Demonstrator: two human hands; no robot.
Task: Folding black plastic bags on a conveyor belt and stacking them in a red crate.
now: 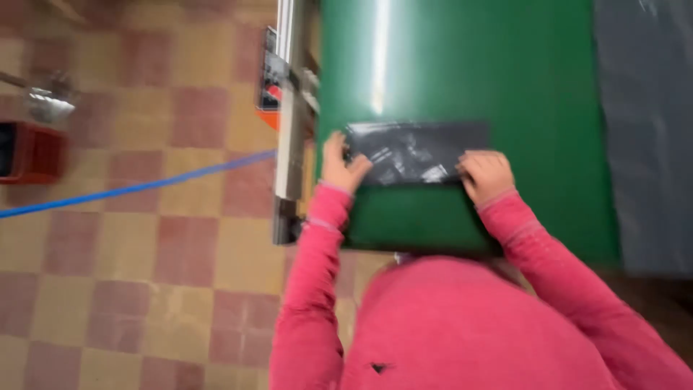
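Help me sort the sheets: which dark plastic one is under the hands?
The small glossy black sheet on the green belt, not the large grey one alongside.

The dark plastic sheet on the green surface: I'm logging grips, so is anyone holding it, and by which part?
Both hands are on the dark plastic sheet: the left hand at its near-left corner, the right hand at its near-right corner. Blur hides whether the fingers pinch or just press.

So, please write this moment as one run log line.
left hand: on black plastic sheet | right hand: on sheet | sheet: flat on green table
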